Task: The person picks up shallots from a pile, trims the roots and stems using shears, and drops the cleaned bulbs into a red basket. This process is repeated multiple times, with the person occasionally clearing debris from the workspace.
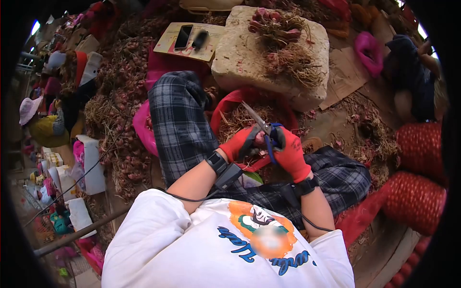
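Observation:
My left hand (240,143), in a red and grey work glove, is closed around a reddish-purple shallot (260,139); the fingers partly cover it. Beside it my right hand (291,151), gloved the same way, grips a pair of scissors (257,115) by the dark blue handles. The blades point up and to the left, and their tips lie past the shallot. Beneath both hands sits a red tub (224,104) with dry stems and roots (238,118) in it, between my knees.
Bunched shallots (278,29) lie on a pale foam block (235,62) ahead. Left of it, a phone (183,37) rests on a board (165,44). A heap of shallots (127,149) spreads leftward. Full red mesh sacks (415,201) stand at right. Other people (48,122) sit nearby.

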`<state>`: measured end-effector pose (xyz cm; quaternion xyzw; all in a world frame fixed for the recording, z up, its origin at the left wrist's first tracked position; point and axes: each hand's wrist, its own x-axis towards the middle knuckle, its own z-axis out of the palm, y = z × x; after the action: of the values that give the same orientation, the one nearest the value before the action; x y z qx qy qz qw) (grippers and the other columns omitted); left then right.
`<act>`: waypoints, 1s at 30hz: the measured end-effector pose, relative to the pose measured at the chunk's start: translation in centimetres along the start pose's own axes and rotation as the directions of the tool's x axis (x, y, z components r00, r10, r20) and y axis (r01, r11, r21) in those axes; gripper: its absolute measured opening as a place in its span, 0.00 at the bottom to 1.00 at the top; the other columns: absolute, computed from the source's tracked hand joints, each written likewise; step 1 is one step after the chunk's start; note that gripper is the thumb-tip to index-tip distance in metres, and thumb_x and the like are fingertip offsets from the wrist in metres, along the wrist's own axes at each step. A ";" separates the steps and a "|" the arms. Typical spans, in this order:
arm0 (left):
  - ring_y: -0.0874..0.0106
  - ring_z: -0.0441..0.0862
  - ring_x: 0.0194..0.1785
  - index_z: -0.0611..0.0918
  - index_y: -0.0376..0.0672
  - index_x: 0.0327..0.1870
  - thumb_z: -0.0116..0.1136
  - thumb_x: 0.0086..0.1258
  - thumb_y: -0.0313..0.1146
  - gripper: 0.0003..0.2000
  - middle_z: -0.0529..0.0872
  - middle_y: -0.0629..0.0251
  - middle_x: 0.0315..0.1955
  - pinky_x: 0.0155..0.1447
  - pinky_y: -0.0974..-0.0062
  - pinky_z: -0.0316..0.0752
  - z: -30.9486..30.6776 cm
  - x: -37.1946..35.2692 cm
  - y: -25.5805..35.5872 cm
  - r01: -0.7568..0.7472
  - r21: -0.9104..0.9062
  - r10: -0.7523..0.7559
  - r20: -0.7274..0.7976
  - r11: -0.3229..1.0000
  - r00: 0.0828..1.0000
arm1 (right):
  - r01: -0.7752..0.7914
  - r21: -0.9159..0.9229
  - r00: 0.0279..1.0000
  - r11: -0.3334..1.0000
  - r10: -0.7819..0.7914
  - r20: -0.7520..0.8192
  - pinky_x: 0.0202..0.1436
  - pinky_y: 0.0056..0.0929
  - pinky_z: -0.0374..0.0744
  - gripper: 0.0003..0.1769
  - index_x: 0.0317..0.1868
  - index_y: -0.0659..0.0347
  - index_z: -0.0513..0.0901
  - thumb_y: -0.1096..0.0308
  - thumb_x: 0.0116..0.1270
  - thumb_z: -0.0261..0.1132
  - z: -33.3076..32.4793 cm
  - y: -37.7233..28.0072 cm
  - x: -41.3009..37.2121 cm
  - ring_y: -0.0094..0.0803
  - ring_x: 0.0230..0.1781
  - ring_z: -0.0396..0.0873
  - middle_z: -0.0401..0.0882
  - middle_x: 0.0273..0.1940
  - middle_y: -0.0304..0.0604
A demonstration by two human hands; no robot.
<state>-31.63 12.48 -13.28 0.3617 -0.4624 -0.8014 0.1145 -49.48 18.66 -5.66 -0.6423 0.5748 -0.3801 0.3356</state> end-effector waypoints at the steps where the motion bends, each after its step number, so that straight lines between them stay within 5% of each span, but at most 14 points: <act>1: 0.79 0.80 0.39 0.72 0.45 0.56 0.40 0.75 0.48 0.19 0.81 0.70 0.43 0.38 0.82 0.77 -0.1 0.1 -0.2 -0.074 0.091 0.076 -0.017 0.993 0.997 | -0.015 0.052 1.000 0.999 0.016 -0.017 0.41 0.32 0.77 0.18 0.44 0.65 0.77 0.75 0.50 0.69 0.0 0.1 0.0 0.43 0.36 0.81 0.80 0.37 0.50; 3: 0.79 0.79 0.38 0.74 0.46 0.54 0.43 0.74 0.47 0.17 0.80 0.70 0.40 0.37 0.80 0.76 0.1 0.2 -0.1 -0.095 0.039 0.096 -0.033 0.995 0.995 | -0.041 0.155 0.998 0.987 0.049 -0.047 0.41 0.32 0.77 0.18 0.44 0.65 0.77 0.76 0.51 0.69 0.0 0.4 -0.1 0.42 0.37 0.81 0.80 0.38 0.50; 5: 0.79 0.78 0.34 0.77 0.46 0.48 0.49 0.71 0.45 0.14 0.80 0.68 0.35 0.34 0.78 0.75 0.6 0.2 0.8 0.013 -0.248 -0.019 -0.021 0.969 1.000 | 0.016 0.096 0.998 0.995 -0.010 -0.065 0.40 0.33 0.78 0.17 0.44 0.63 0.77 0.74 0.53 0.69 -0.3 0.1 -0.1 0.41 0.34 0.81 0.81 0.34 0.47; 8: 0.80 0.77 0.34 0.76 0.46 0.50 0.44 0.73 0.49 0.17 0.80 0.69 0.36 0.34 0.79 0.75 1.1 -1.0 3.0 0.014 0.129 -0.014 -0.006 0.992 1.000 | -0.062 0.228 0.991 0.972 0.087 -0.104 0.39 0.32 0.78 0.15 0.44 0.62 0.77 0.73 0.56 0.68 0.5 0.7 -0.2 0.35 0.33 0.80 0.81 0.33 0.42; 11: 0.75 0.75 0.52 0.72 0.42 0.59 0.40 0.76 0.49 0.22 0.78 0.65 0.48 0.56 0.74 0.71 1.7 -1.4 4.0 -0.245 0.518 0.251 0.061 0.819 0.966 | -0.343 0.567 0.925 0.749 0.375 0.064 0.40 0.29 0.79 0.15 0.44 0.62 0.77 0.72 0.57 0.68 0.3 1.8 -0.4 0.28 0.33 0.80 0.81 0.34 0.38; 12: 0.75 0.75 0.52 0.72 0.41 0.59 0.40 0.76 0.49 0.22 0.78 0.64 0.48 0.56 0.74 0.71 1.8 -1.1 3.6 -0.230 0.386 0.239 0.025 0.893 0.971 | -0.445 0.659 0.874 0.606 0.455 0.171 0.40 0.28 0.79 0.15 0.44 0.62 0.77 0.72 0.57 0.69 -0.1 2.1 -0.4 0.26 0.34 0.79 0.81 0.35 0.37; 15: 0.74 0.77 0.50 0.73 0.41 0.58 0.40 0.76 0.49 0.22 0.79 0.64 0.48 0.55 0.74 0.72 1.6 0.0 1.6 -0.254 0.148 0.267 -0.075 0.956 0.961 | -0.510 0.680 0.842 0.527 0.469 0.267 0.41 0.24 0.78 0.16 0.45 0.63 0.77 0.71 0.57 0.70 -1.4 1.8 -0.2 0.24 0.37 0.79 0.81 0.37 0.37; 17: 0.72 0.80 0.44 0.72 0.44 0.59 0.41 0.76 0.47 0.20 0.80 0.64 0.47 0.50 0.74 0.75 1.4 0.6 0.9 -0.357 0.258 0.400 -0.137 0.898 0.906 | -0.355 0.588 0.928 0.727 0.350 0.127 0.43 0.24 0.77 0.17 0.45 0.64 0.76 0.71 0.56 0.71 -0.3 1.9 -0.4 0.25 0.39 0.79 0.81 0.39 0.39; 20: 0.74 0.77 0.50 0.70 0.43 0.61 0.40 0.77 0.43 0.19 0.77 0.64 0.52 0.55 0.74 0.73 1.5 0.1 0.3 -0.178 -0.183 0.172 -0.046 0.967 0.984 | -0.281 0.526 0.953 0.803 0.300 0.050 0.45 0.24 0.77 0.20 0.48 0.64 0.74 0.74 0.56 0.70 0.8 1.0 -0.3 0.25 0.42 0.78 0.80 0.43 0.41; 23: 0.76 0.76 0.53 0.69 0.42 0.62 0.43 0.76 0.42 0.19 0.76 0.64 0.52 0.55 0.75 0.73 1.8 0.6 -0.3 -0.317 0.002 0.317 -0.043 0.948 0.947 | -0.242 0.490 0.950 0.837 0.307 -0.056 0.45 0.25 0.77 0.20 0.49 0.64 0.74 0.77 0.56 0.67 2.2 2.6 -0.6 0.25 0.42 0.78 0.80 0.43 0.41; 26: 0.76 0.76 0.51 0.69 0.42 0.61 0.46 0.75 0.40 0.19 0.77 0.65 0.52 0.53 0.77 0.73 3.5 -0.2 1.5 -0.344 -0.187 0.332 -0.097 0.920 0.938 | -0.326 0.610 0.896 0.723 0.441 -0.044 0.46 0.25 0.77 0.18 0.48 0.64 0.74 0.80 0.56 0.64 3.1 3.4 -1.1 0.26 0.43 0.78 0.80 0.43 0.41; 29: 0.78 0.75 0.47 0.69 0.39 0.61 0.48 0.73 0.43 0.22 0.77 0.65 0.45 0.48 0.78 0.72 4.0 -0.4 0.7 -0.330 -0.248 0.303 -0.139 0.911 0.943 | -0.422 0.711 0.828 0.563 0.558 0.050 0.46 0.24 0.76 0.16 0.47 0.65 0.74 0.80 0.57 0.63 3.2 3.8 -1.6 0.26 0.42 0.78 0.79 0.43 0.41; 30: 0.79 0.75 0.47 0.70 0.39 0.60 0.49 0.73 0.43 0.21 0.77 0.65 0.45 0.47 0.79 0.72 3.7 -0.3 0.9 -0.207 -0.135 0.196 -0.088 0.969 0.977 | -0.414 0.729 0.833 0.545 0.550 0.061 0.45 0.24 0.77 0.16 0.47 0.65 0.73 0.80 0.57 0.62 2.9 3.8 -1.9 0.25 0.41 0.78 0.79 0.42 0.41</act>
<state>-34.08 14.55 -11.31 0.3330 -0.4336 -0.8027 0.2381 -48.86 20.06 -10.54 -0.2394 0.5611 -0.5200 0.5979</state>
